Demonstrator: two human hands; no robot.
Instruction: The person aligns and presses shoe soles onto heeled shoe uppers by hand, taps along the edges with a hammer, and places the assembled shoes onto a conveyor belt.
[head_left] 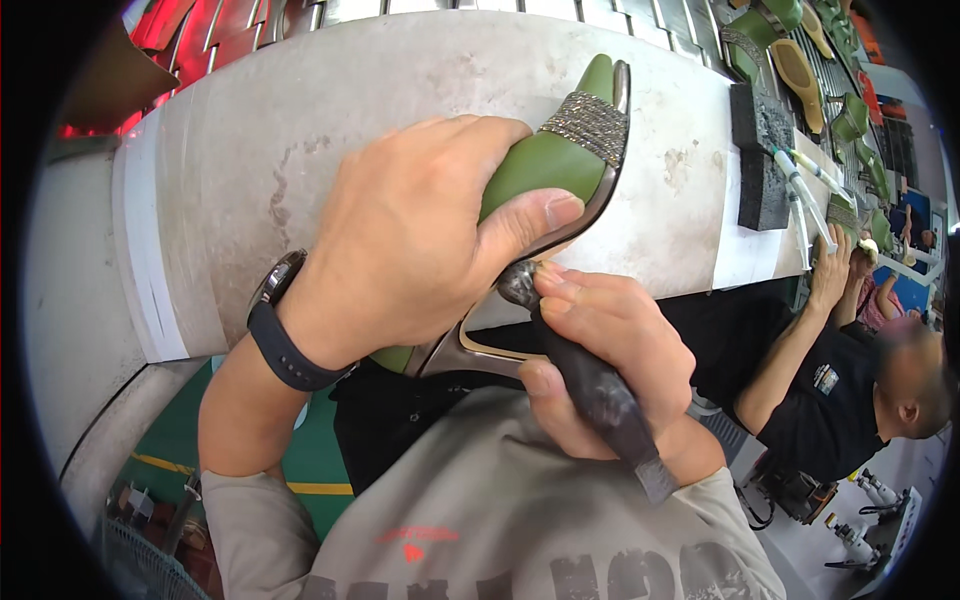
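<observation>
A green high-heeled shoe point(545, 172) with a glittering band point(588, 127) across its front lies on its side over the pale worktable. My left hand point(420, 215) is closed round the shoe's middle, thumb along the edge near the sole. Below it, the shoe's metallic-looking heel point(465, 355) points toward me. My right hand point(620, 345) grips a dark tool with a rounded knob end and a tapering body point(590, 385). The knob is right beside the sole edge under my left hand; whether it touches, I cannot tell.
The worktable point(330, 95) has a stained pale cover. On its right stand black blocks point(757, 160) and several syringes point(800, 190). A metal-slat conveyor point(640, 15) runs behind, carrying more green shoes point(755, 40). At the right, a co-worker in black point(815, 390) works at the table.
</observation>
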